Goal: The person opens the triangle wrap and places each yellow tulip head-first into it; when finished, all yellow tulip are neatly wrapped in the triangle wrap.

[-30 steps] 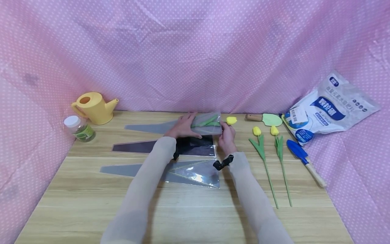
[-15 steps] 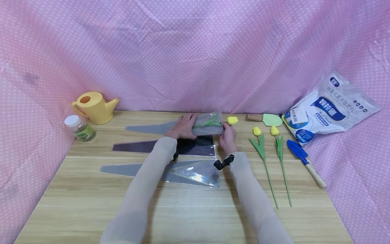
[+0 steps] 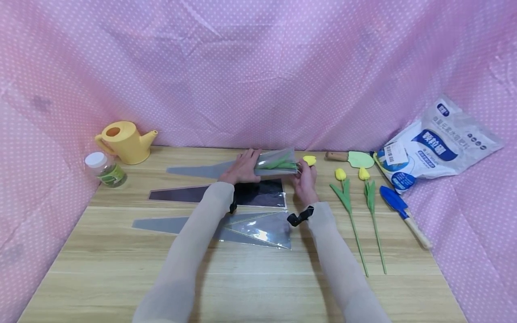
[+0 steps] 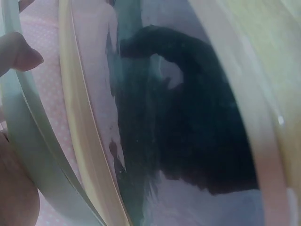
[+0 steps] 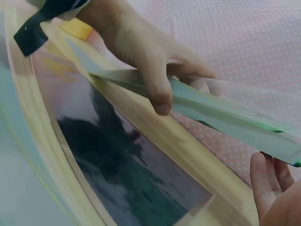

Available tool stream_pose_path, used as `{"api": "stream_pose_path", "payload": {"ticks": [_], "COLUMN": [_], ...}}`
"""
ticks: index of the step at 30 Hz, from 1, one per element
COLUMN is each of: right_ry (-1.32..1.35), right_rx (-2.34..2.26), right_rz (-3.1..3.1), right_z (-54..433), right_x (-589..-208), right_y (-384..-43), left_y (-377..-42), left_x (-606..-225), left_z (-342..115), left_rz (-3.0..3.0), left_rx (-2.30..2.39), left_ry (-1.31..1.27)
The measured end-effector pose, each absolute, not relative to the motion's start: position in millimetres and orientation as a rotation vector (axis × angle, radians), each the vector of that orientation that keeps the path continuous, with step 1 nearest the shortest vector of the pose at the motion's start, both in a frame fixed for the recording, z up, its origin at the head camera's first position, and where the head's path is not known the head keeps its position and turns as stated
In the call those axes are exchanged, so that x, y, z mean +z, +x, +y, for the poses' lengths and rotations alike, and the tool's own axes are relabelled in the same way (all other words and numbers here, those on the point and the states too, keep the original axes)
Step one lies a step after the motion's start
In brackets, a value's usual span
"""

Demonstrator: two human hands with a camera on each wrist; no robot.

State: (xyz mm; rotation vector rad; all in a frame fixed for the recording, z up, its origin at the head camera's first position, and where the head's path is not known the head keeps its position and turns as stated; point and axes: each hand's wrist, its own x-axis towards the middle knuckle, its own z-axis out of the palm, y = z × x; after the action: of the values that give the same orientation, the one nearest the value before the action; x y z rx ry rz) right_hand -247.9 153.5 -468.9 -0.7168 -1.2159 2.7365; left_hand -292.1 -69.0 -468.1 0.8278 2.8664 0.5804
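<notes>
Left of a dark, glossy wrapper [image 4: 202, 127] with a pinkish border, a strip of wooden table [image 4: 81, 113] shows, then pink dotted cloth [image 4: 48, 89]; farthest left of the wrapper, the left hand [image 4: 16, 188] appears in part, one digit [image 4: 21, 54] overlapping a grey-green sleeve [image 4: 33, 136]

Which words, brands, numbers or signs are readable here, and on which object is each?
"颗粒硼": large, on the white bag.
"微量元素水溶肥料": above it, less sharp.
Oval logo, smaller print and sticker on the bag: too small.
Jar label: too blurred.
</notes>
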Motion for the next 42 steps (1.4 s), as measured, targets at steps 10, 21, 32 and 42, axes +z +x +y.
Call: {"api": "stream_pose_path", "payload": {"ticks": [10, 21, 32, 42], "right_ry": [-0.819, -0.641, -0.603, -0.527], "right_rx": [2.618, 2.454, 2.406, 2.325], "right_rz": [-1.449, -1.471, -1.545, -1.622], "right_z": [173, 171, 165, 162], "right_x": [-470, -471, -471, -471], "right_y": [-242, -236, -239, -232], "left_y": [-292, -289, -290, -288], "left_x": [-467, -466, -466, -464], "left_z": [-71, -69, -68, -69], "left_rz": [2.878, 2.881, 2.886, 2.892], "left_rx": [0.597, 0.605, 0.621, 0.616], "left_ry": [0.824, 0.827, 0.832, 0.829]}}
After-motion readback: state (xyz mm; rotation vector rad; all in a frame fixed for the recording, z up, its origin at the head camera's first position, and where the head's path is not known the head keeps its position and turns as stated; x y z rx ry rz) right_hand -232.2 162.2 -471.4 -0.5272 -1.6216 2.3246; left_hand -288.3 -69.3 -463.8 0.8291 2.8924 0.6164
